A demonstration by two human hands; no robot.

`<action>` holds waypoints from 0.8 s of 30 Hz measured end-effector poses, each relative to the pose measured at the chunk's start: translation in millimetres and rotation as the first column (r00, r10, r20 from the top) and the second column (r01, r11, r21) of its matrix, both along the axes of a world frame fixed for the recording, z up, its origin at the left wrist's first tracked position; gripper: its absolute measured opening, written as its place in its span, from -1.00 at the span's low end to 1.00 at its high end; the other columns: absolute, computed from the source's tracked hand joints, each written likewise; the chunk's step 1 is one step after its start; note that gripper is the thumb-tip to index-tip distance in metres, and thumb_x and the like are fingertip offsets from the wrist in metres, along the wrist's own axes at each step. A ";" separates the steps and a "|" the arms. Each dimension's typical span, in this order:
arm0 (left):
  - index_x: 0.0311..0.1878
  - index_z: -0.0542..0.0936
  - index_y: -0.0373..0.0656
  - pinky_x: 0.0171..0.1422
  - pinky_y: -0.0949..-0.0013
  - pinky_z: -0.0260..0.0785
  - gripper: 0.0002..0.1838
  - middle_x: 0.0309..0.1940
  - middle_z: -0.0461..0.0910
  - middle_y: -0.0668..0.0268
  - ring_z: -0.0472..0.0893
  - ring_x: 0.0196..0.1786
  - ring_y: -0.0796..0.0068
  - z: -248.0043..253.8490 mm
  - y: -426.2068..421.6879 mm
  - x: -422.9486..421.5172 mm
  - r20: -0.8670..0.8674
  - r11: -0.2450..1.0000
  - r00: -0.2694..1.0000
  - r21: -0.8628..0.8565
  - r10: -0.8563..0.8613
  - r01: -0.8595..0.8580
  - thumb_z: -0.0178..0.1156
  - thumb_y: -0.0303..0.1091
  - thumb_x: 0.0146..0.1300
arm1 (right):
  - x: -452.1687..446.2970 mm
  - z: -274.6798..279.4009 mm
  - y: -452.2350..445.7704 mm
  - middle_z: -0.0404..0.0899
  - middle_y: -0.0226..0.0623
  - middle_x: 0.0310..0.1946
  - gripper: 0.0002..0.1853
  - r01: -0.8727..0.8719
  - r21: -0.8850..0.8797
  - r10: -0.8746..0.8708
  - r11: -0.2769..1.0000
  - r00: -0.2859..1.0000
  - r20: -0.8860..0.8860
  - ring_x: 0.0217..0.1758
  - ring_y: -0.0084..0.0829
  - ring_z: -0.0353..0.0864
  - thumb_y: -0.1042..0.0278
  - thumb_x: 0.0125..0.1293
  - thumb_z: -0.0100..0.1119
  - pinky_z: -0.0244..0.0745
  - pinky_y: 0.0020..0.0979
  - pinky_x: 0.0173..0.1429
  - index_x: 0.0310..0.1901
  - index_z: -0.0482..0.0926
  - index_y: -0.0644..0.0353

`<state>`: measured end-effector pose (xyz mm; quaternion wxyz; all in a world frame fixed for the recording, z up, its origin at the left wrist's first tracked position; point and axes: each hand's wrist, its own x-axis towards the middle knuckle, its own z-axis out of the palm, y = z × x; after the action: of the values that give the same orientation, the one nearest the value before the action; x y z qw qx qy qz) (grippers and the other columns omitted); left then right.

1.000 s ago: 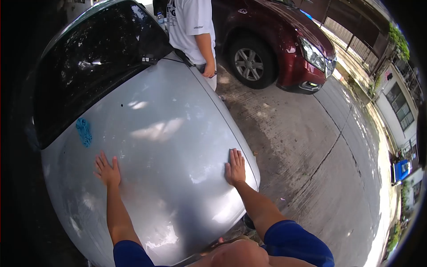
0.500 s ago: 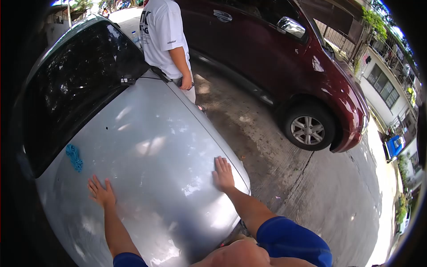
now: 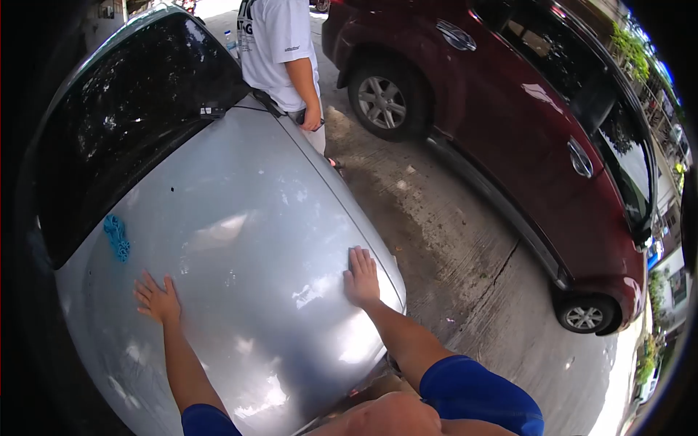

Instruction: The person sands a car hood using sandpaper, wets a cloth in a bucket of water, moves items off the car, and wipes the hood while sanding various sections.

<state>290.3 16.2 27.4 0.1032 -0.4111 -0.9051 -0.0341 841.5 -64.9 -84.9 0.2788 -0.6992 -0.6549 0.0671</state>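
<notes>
Both my palms lie flat on the silver hood (image 3: 240, 240) of a car. On the hood's left part rests my left hand (image 3: 158, 298), fingers spread, holding nothing. Near the right edge, my right hand (image 3: 361, 277) presses down with straight fingers and nothing in it. A crumpled blue cloth or cord bundle (image 3: 116, 237) lies on the hood beyond my left hand, apart from it. Close to the windshield base sits a small dark box-like object (image 3: 211, 112).
A person in a white shirt (image 3: 282, 54) stands beside the car, a dark object in the lowered hand. A maroon SUV (image 3: 502, 123) occupies the lane on the right. Concrete pavement (image 3: 451, 269) runs between the vehicles. The dark windshield (image 3: 138, 94) rises behind the hood.
The maroon SUV has moved forward, toward the lower right, and its rear wheel now shows. My hands stay on the hood in nearly the same places. The view has shifted slightly.
</notes>
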 end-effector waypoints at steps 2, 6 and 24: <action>0.81 -0.04 0.28 0.75 -0.47 -0.37 -0.06 0.82 -0.14 0.13 -0.20 0.83 -0.02 -3.1 0.1 -1.5 0.022 0.999 1.000 0.032 -0.003 0.002 -0.14 0.52 0.53 | -0.8 2.4 -0.6 -0.03 -0.08 0.77 -0.27 -0.003 -0.019 0.002 1.000 1.000 -0.010 0.84 0.04 -0.17 0.09 0.63 -0.15 -0.24 0.10 0.82 0.72 0.07 0.19; 0.80 0.00 0.15 0.76 -0.43 -0.39 -0.02 0.81 -0.12 0.10 -0.19 0.83 -0.04 5.4 -5.7 4.5 0.069 0.998 0.997 0.054 -0.030 0.027 -0.09 0.50 0.52 | -0.5 -2.3 -1.2 0.01 -0.01 0.76 -0.28 -0.034 0.014 0.033 0.999 0.999 0.037 0.83 0.06 -0.12 0.13 0.63 -0.13 -0.26 0.11 0.82 0.71 0.08 0.26; 0.79 0.03 0.13 0.78 -0.35 -0.48 0.01 0.81 -0.18 0.08 -0.23 0.82 -0.04 12.9 -13.9 14.7 0.160 0.987 0.983 0.146 -0.093 0.070 0.11 0.41 0.46 | -344.2 161.6 405.1 -0.10 0.04 0.78 -0.22 -0.746 0.055 0.692 0.664 0.640 0.334 0.86 -0.11 -0.19 -0.08 0.71 -0.35 -0.24 -0.11 0.86 0.70 0.01 0.40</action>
<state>305.0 2.3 40.3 0.0544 -0.4355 -0.8882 -0.1358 497.3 340.2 76.7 0.1960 -0.3518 -0.9153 0.0095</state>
